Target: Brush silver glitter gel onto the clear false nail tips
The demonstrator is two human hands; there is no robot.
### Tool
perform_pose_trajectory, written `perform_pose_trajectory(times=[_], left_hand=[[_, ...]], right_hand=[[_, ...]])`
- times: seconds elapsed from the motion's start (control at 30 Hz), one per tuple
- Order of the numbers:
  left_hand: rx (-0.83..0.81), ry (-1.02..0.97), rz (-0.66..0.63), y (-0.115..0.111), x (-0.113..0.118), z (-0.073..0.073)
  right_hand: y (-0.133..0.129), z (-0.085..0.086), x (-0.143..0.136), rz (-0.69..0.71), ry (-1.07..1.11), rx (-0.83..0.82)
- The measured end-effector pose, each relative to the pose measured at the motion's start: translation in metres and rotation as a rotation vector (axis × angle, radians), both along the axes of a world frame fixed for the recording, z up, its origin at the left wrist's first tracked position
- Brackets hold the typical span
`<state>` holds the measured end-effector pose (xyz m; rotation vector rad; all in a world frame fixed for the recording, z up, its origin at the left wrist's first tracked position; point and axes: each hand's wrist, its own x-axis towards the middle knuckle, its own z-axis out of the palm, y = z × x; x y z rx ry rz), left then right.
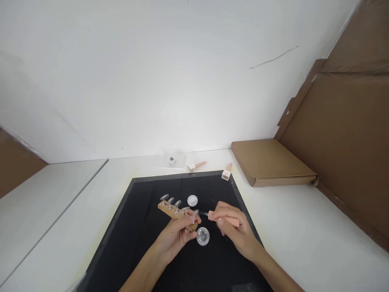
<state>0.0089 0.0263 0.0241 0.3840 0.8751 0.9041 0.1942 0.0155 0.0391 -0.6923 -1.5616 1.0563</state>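
Observation:
My left hand (174,239) grips the near right end of a wooden nail-tip stand (169,211), which slants up to the left. Several glossy nail tips (178,203) stand along it on small metal posts. In my right hand (240,231) is a nail polish brush, held by its pink handle (231,221). The brush's dark tip (203,212) is at the rightmost nail tip (197,211); whether it touches is too small to tell. Just below my left fingers sits an open round jar (203,236) with silvery contents. A white round lid (192,200) lies above the stand.
Beneath my hands is a black mat (146,227) on a white table (304,227). Two pale polish bottles with pink caps, a left one (192,166) and a right one (226,174), lie near its far edge. A clear tray (181,161) and a flat cardboard box (273,160) are behind.

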Motion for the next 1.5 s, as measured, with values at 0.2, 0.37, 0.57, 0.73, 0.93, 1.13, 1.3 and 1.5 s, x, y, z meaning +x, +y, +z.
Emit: perform_pose_trajectory(times=[0.2, 0.37, 0.57, 0.73, 0.93, 1.13, 1.3, 1.5], left_hand=[[0.002, -0.05, -0.031, -0.0013, 0.0005, 0.0005], [-0.05, -0.064, -0.017, -0.0005, 0.0014, 0.0012], [-0.052, -0.12, -0.034, 0.0005, 0.0022, 0.002], [-0.063, -0.144, -0.027, 0.0002, 0.003, 0.0026], [-0.084, -0.155, -0.022, 0.0013, 0.0026, 0.003], [-0.007, -0.202, -0.069, 0.0013, -0.0011, 0.0019], [0.044, -0.212, -0.086, 0.0, -0.0018, 0.0025], [0.039, -0.182, -0.08, -0.0016, -0.0021, 0.0034]], right_hand=[[-0.0006, 0.0012, 0.0011, 0.052, 0.019, -0.016], [-0.0018, 0.0025, 0.002, 0.107, 0.006, -0.024], [-0.0013, 0.003, 0.003, 0.113, -0.05, 0.018], [-0.0013, 0.006, 0.0027, 0.116, -0.083, 0.033], [-0.0007, 0.0044, 0.003, 0.114, -0.084, 0.018], [0.0005, 0.0021, 0.0031, 0.064, -0.084, 0.003], [0.0004, 0.0004, 0.0032, 0.037, -0.075, -0.019], [-0.0007, 0.001, 0.0014, 0.006, -0.065, -0.05]])
